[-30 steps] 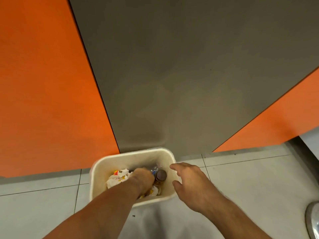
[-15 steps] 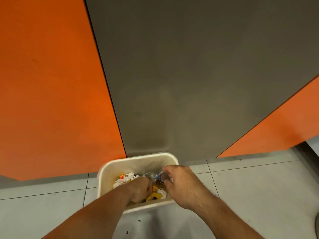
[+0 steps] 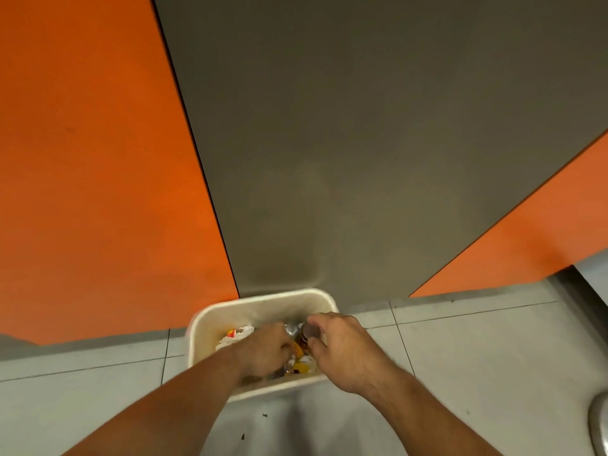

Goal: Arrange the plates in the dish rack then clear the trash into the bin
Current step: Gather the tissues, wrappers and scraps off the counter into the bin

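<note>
In the head view, the right hand (image 3: 345, 350) has been brought in over the bin (image 3: 210, 319) from the open stance it held just right of the rim a second ago. Its fingers and thumb are now curled round the brown cap of a bottle (image 3: 309, 330) that sticks up near the bin's right wall. The left hand (image 3: 263, 352) has been kept down inside the bin, knuckles up and fingers bent into the trash (image 3: 237, 335); whether anything is gripped by it cannot be told. The trash, crumpled white paper with yellow and red scraps, is already lying within the bin's walls. From this the clearing step is judged nearly done, with the bottle probably being settled among the rest. No plates or rack are seen.

The bin is set on a pale grey tiled floor (image 3: 460, 357), its far rim close against a grey panel (image 3: 362, 126). Orange panels (image 3: 82, 159) are seen behind the bin to its left and right. A rounded metal edge (image 3: 600, 422) is caught far to the bin's right; what it belongs to cannot be made out.
</note>
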`<control>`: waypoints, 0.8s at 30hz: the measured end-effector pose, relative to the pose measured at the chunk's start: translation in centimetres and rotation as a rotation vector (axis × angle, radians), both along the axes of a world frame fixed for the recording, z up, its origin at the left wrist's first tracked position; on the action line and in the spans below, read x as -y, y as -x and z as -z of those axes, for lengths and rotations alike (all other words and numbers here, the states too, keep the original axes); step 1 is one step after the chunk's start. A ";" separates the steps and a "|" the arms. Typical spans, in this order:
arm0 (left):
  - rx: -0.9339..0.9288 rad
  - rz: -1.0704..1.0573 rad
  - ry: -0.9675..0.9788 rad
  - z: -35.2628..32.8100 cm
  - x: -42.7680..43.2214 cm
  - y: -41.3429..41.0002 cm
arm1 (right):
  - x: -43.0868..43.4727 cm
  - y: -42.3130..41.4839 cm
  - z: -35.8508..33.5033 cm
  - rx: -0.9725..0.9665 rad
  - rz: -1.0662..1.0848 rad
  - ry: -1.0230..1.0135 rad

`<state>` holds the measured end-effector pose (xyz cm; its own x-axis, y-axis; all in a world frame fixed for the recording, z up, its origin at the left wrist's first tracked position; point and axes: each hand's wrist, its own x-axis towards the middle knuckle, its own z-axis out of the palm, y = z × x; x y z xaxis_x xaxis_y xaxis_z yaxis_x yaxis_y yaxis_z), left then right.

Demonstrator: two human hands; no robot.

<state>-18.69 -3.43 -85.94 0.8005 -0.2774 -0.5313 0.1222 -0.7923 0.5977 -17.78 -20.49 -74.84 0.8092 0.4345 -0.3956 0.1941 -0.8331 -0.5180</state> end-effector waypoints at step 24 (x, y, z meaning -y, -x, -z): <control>0.925 -0.090 -0.210 -69.0 3.4 7.8 | 7.6 1.5 -57.9 0.350 -0.057 -0.359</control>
